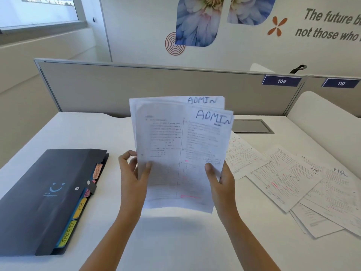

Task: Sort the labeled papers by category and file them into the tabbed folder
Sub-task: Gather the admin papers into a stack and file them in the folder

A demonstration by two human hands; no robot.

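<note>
A grey fabric-faced partition panel (136,89) closes the far edge of the smooth white worktop (175,241). Near its top right it carries a blue number plate reading 109 (281,81) and another reading 110 (340,83). A flat grey rectangular cable hatch (251,126) is set into the worktop just in front of the panel.

On the left lies a dark navy tabbed folder (48,192), matt and closed, with a small strap and stud on its flap. Coloured paper tabs (67,233) stick out along its right edge: ADMIN on peach, HR on orange, SPORTS on yellow-green. A pink tab beside the strap shows only "FIN". On the right, a loose fan of white printed sheets (293,178) lies overlapping on the worktop. Two of the sheets are handwritten HR, and the fan is cut off by the right edge of the view.

Between the folder and the fan, a thin stack of white printed papers (181,145) is held upright above the worktop. ADMIN is written in blue at the top right of the front sheet and again on a sheet behind it. The left hand (134,173) grips the stack's lower left edge, with the thumb on the front and the fingers (127,155) curled behind. The right hand (220,178) grips the lower right edge in the same way. The stack blocks the middle of the panel's foot. Its print is too blurred to read, apart from some pink marks, and the number of sheets cannot be told.
</note>
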